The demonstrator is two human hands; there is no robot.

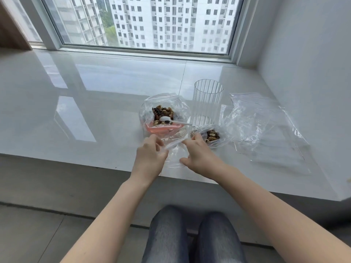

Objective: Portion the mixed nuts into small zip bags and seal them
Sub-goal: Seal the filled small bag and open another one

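A large clear bag (150,109) of mixed nuts (163,113) stands open on the white sill, a white plastic spoon (171,120) lying in it. Close to the sill's front edge my left hand (150,154) and my right hand (199,154) both pinch a small clear zip bag (175,156) between them, each at one side of its top edge. I cannot tell what this bag contains. To the right of my right hand lies another small zip bag (216,138) with nuts in it, its mouth open.
A tall ribbed clear glass (207,103) stands just behind the small filled bag. Several clear zip bags (266,128) lie spread at the right, near the wall. The glossy white sill (76,103) stretches left; the window is behind. My knees are below the edge.
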